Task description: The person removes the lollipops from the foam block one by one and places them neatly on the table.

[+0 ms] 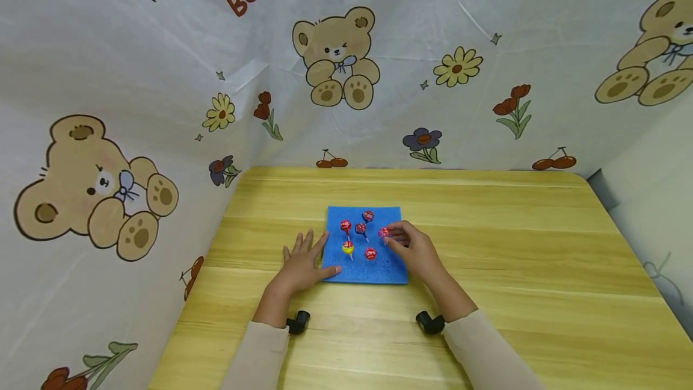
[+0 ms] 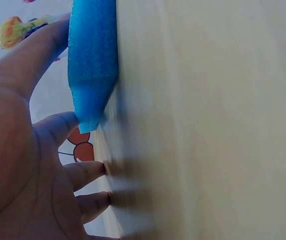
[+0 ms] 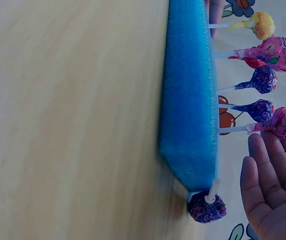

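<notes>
A blue foam block [image 1: 335,272] lies flat on the table, with several wrapped lollipops standing in it by their sticks. My right hand [image 1: 421,253] pinches the head of a pink lollipop [image 3: 284,123] between thumb and fingers; its white stick meets the foam's top. My left hand [image 1: 301,266] has its fingers spread beside the block, the thumb on the block and the index finger touching its edge. Around them stand a yellow lollipop [image 1: 348,247], a pink-red one [image 1: 370,253], a red one [image 1: 345,225] and two purple ones [image 3: 264,80].
Another purple lollipop [image 3: 206,206] appears at the block's end in the right wrist view; what it rests on I cannot tell. The wooden table [image 1: 514,245] extends around the block. A cloth printed with bears [image 1: 395,125] hangs behind and at the left.
</notes>
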The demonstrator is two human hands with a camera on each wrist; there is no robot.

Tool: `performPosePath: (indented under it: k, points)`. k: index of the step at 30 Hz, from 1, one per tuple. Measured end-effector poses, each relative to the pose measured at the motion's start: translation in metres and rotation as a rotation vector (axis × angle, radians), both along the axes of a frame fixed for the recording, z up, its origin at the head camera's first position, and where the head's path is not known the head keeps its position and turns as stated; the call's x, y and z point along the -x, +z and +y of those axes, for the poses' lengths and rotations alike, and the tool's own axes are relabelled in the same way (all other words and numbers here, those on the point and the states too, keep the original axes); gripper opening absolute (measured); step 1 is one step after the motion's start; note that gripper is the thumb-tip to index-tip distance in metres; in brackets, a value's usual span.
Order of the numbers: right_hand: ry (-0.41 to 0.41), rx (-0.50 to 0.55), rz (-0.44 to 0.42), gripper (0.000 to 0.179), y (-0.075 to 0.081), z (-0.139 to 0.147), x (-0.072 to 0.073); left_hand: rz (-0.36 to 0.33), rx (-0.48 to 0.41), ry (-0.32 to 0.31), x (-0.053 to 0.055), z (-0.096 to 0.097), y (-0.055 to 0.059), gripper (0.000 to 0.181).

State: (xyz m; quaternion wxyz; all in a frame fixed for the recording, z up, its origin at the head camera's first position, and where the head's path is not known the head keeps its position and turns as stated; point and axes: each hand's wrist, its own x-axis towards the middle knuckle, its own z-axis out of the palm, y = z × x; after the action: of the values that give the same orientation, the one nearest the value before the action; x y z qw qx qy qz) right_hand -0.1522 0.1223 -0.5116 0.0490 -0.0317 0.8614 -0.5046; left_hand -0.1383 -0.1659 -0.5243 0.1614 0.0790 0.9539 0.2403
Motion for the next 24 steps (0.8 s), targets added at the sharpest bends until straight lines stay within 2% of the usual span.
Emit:
performPosePath:
  k: [24]
  points:
    - [-0.016,0.064,0.056,0.031,0.016,0.006,-0.004,0.006,-0.002,-0.011,0.000,-0.002,-0.001,0.096]
